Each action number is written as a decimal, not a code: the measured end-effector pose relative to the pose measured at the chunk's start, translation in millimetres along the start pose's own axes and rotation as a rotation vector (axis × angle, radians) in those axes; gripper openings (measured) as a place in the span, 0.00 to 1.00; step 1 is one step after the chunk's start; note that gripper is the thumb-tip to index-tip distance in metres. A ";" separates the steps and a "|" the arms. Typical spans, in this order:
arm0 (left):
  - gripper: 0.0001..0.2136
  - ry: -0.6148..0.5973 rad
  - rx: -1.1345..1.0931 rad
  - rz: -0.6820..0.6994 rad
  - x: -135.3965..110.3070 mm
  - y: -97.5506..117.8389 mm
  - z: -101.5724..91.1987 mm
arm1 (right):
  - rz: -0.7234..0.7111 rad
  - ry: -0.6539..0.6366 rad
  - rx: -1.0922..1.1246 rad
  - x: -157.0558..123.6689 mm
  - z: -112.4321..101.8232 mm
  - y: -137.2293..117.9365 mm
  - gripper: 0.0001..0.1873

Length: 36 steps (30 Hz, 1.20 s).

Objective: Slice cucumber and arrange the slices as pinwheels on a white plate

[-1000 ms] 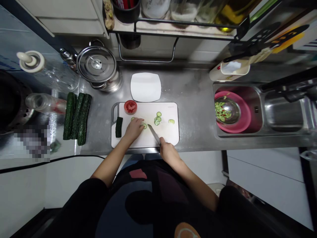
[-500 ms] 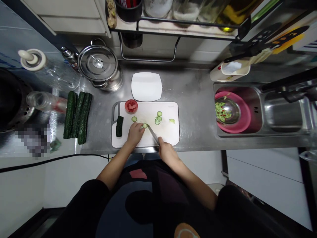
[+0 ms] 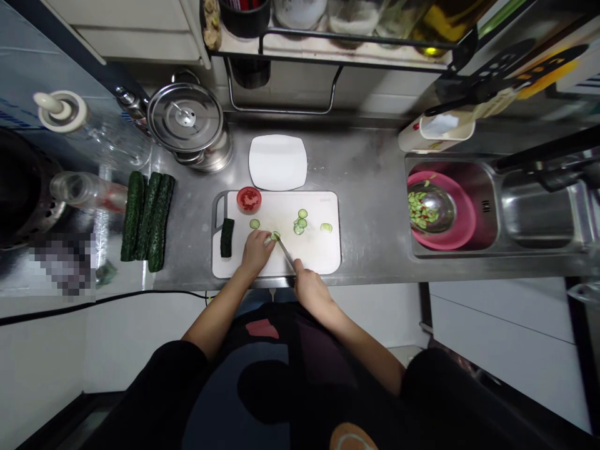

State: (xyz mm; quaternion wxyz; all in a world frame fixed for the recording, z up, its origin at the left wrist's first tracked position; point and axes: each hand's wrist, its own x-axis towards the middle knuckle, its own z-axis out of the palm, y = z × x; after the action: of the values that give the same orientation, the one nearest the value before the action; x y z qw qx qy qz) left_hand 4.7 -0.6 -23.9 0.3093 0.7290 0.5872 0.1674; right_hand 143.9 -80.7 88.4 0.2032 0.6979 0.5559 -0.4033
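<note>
My left hand [image 3: 256, 251] is closed on a small cucumber slice [image 3: 275, 236] held just over the white cutting board [image 3: 309, 259]. My right hand [image 3: 310, 286] grips a knife [image 3: 285, 252], its tip at the slice's right side. Whether the blade cuts into it I cannot tell. On the board, a small pile of cucumber slices [image 3: 300, 222] lies right of the knife, with a pale piece [image 3: 326, 227] farther right. A single slice [image 3: 254, 223] sits above my left hand. Toward the board's left are a dark cucumber chunk [image 3: 227, 237] and a red bowl [image 3: 249, 200].
Behind the board lies a white plate [image 3: 278, 162]. Whole cucumbers [image 3: 154, 222] rest to the left, near a lidded steel pot [image 3: 213, 150]. A pink basin [image 3: 464, 219] holding a bowl of cut pieces [image 3: 423, 211] stands in the sink [image 3: 487, 231]. A rack [image 3: 300, 47] overhangs the back.
My right hand and the knife have shifted slightly left, and the blade stands steeper. My left hand keeps its hold on the slice.
</note>
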 end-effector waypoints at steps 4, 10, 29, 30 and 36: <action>0.04 -0.007 -0.008 0.004 -0.2 -1.4 0.3 | -0.004 0.000 -0.005 -1.0 -1.1 -1.8 0.25; 0.04 -0.014 0.003 -0.009 -0.3 -0.8 0.1 | -0.011 0.011 0.008 -0.8 -1.1 -1.1 0.25; 0.04 -0.058 -0.005 -0.052 1.4 4.7 -4.0 | 0.009 -0.066 0.065 0.8 -5.4 -7.6 0.29; 0.05 -0.060 -0.002 -0.052 1.7 4.9 -4.3 | 0.007 -0.073 0.064 -1.0 -5.4 -6.6 0.28; 0.08 -0.057 0.040 -0.036 4.0 7.4 -4.0 | 0.013 -0.098 0.032 -13.9 -1.8 8.0 0.27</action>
State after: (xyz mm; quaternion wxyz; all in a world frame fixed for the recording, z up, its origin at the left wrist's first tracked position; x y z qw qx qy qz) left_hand 8.9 3.4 -16.6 0.3142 0.7290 0.5942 0.1292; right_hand 151.3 -90.3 99.1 0.2214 0.6839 0.5344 -0.4446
